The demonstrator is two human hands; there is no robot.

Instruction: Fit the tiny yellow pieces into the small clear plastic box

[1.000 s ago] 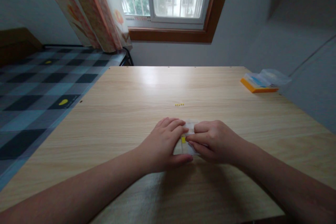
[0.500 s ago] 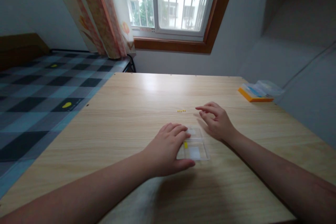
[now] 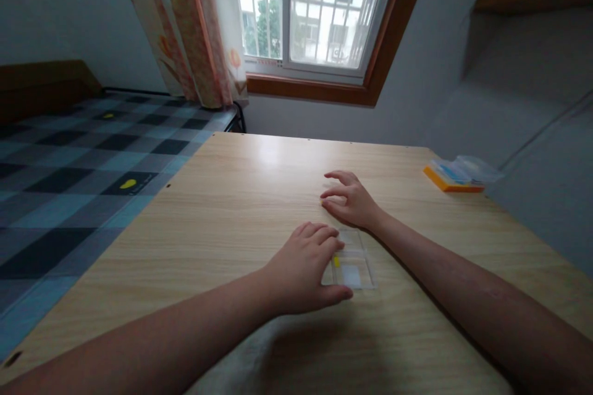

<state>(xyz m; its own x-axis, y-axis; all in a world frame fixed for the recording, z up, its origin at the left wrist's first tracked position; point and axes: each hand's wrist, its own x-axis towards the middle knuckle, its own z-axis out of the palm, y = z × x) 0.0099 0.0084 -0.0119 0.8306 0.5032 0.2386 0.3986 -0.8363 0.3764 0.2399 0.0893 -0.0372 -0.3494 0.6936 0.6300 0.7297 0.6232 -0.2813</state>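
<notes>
A shallow clear plastic box (image 3: 367, 268) with compartments lies on the table. My left hand (image 3: 303, 268) steadies it from the left, fingers over its upper part and thumb along the near edge. Inside the box are a small yellow piece (image 3: 336, 261) and a white patch (image 3: 351, 275), perhaps a label. Just beyond the box, my right hand (image 3: 349, 200) rests low over the table with curved fingers apart. A speck of yellow (image 3: 321, 202) shows at its thumb tip. The hand hides the spot where the other tiny yellow pieces lay.
The light wooden table (image 3: 222, 197) fills the middle. An orange-based case with a clear lid (image 3: 456, 174) sits at its far right edge. A bed with a checked cover (image 3: 83, 179) adjoins the left side. Beyond are a window (image 3: 319, 12) and a curtain (image 3: 199, 31).
My right hand has moved left to the row of tiny yellow pieces and now covers it. My left hand stays on the box. The whole view has shifted slightly.
</notes>
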